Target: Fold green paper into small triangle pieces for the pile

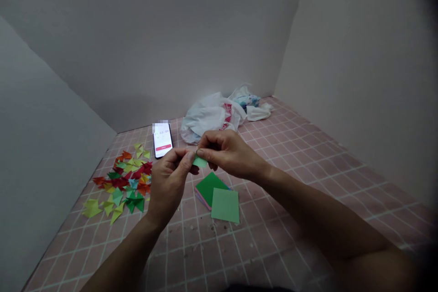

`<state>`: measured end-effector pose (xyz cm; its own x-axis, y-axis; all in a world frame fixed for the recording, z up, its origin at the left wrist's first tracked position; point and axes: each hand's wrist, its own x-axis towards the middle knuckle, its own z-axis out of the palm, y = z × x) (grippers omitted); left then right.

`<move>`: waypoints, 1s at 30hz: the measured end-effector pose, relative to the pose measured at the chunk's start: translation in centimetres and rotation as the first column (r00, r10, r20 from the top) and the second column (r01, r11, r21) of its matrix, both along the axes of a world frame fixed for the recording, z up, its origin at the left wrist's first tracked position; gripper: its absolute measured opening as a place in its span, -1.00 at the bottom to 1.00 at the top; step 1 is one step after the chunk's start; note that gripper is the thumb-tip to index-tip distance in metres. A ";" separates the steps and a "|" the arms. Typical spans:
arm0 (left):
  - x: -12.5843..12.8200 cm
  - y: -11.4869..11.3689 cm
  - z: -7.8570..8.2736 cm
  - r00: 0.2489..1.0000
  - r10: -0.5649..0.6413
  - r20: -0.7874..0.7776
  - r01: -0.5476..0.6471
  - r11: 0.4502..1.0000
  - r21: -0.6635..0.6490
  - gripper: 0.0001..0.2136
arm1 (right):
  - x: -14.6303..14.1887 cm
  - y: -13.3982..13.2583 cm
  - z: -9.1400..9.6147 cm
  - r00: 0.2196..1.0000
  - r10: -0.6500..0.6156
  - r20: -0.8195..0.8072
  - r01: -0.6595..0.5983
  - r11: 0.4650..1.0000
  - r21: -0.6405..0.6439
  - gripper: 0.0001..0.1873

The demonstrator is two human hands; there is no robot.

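A small folded piece of light green paper (200, 162) is pinched between my two hands, above the tiled surface. My left hand (173, 171) grips its left side with thumb and fingers. From the right, my right hand (228, 151) pinches its upper edge, and the fingers cover most of it. Below the hands lies a stack of square paper sheets (210, 188), dark green on top with pink and blue edges showing. A single light green square sheet (225, 205) overlaps the front right of that stack.
Many folded paper pieces (126, 178) in red, orange, yellow and green spread over the left side. Behind them a phone (162, 140) shows a timer. White plastic bags (214, 116) lie at the back by the wall (191, 45). Pink tiles (273, 219) cover the surface.
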<state>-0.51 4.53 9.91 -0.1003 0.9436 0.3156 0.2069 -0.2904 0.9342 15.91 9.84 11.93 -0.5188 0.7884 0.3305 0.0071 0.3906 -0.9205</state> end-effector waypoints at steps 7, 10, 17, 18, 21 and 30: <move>0.1 -0.1 0.1 0.996 0.054 -0.067 -0.050 0.997 0.053 -0.89 | 0.2 0.2 0.2 0.998 0.011 0.060 -0.011 1.000 -0.008 -0.84; 0.0 0.0 0.1 0.995 0.084 -0.061 -0.081 0.995 0.050 -0.89 | 0.3 0.3 0.3 0.997 -0.002 0.078 0.004 0.999 -0.036 -0.84; 0.0 0.0 0.2 0.984 0.106 -0.142 -0.096 0.992 0.077 -0.88 | 0.2 0.4 0.1 0.992 0.028 0.120 -0.031 0.999 0.018 -0.82; 0.0 0.0 0.3 0.983 0.106 -0.152 -0.094 0.992 0.082 -0.88 | 0.2 0.4 0.1 0.992 0.028 0.122 -0.032 0.999 0.032 -0.83; 0.0 -0.1 0.3 0.977 0.106 -0.184 -0.089 0.991 0.101 -0.88 | 0.4 0.4 0.2 0.990 0.011 0.142 -0.020 0.998 0.062 -0.83; -0.6 0.0 0.6 0.976 0.118 -0.181 -0.103 0.991 0.089 -0.85 | 1.1 1.0 0.6 0.991 -0.055 0.125 0.048 0.997 0.058 -0.82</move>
